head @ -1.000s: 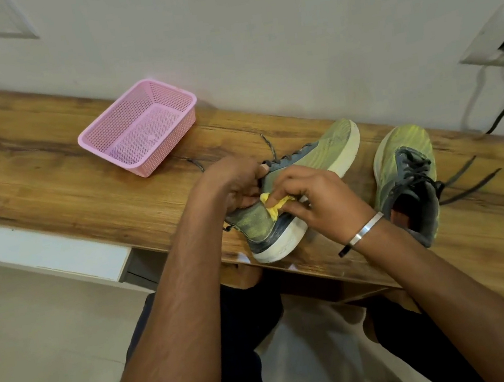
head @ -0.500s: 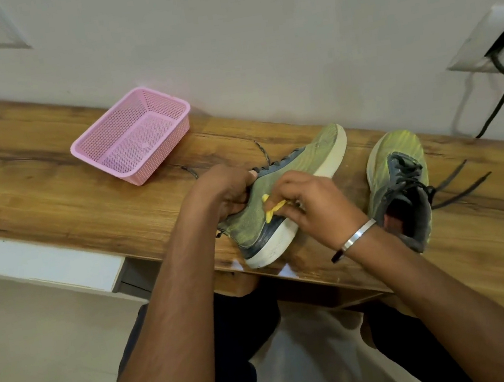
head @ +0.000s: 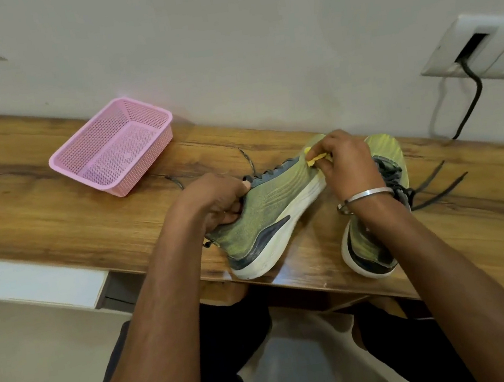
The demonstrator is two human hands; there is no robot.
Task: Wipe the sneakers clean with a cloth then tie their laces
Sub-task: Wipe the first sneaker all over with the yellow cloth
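A green knit sneaker [head: 266, 211] with a white sole lies tilted on its side on the wooden shelf [head: 51, 202], heel near the front edge. My left hand [head: 216, 200] grips its collar at the heel end. My right hand [head: 349, 164] pinches a small yellow cloth [head: 315, 156] against the toe area. The second green sneaker [head: 377, 238] stands to the right, partly hidden behind my right wrist, its dark laces [head: 437, 184] loose on the wood. The held sneaker's laces [head: 248, 159] trail untied behind it.
A pink mesh basket [head: 114, 145], with nothing in it, sits at the back left of the shelf. A wall socket [head: 479, 45] with a black cable [head: 471, 101] hangs at the right. My knees are below the shelf's front edge.
My right hand has slid the yellow cloth from the heel side of the sneaker up to its toe. The left hand keeps its grip at the collar.
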